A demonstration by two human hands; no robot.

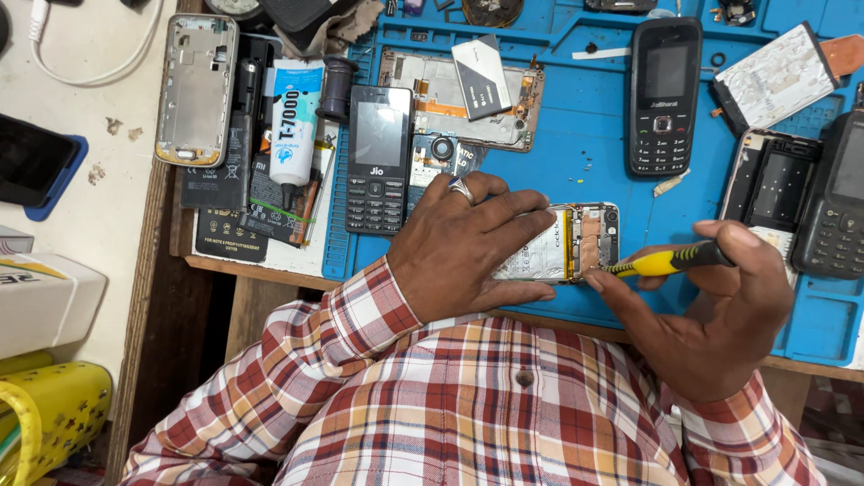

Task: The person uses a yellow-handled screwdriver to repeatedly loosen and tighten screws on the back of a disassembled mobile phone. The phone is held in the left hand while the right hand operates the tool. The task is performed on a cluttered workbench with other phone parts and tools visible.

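Observation:
An opened smartphone (576, 241) lies back-up on the blue work mat (585, 162), its battery and circuit board exposed. My left hand (463, 243), with a ring on one finger, lies flat over the phone's left part and holds it down. My right hand (711, 315) grips a screwdriver with a yellow and black handle (666, 261); its tip points left at the phone's board near the right end. Both sleeves are red, white and orange plaid.
On the mat lie two black keypad phones (379, 160) (664, 94), an open phone frame (459, 99), a white battery (776, 76) and more phone parts (814, 202) at right. A glue tube (295, 117), a silver frame (195, 88) and black batteries lie left of the mat.

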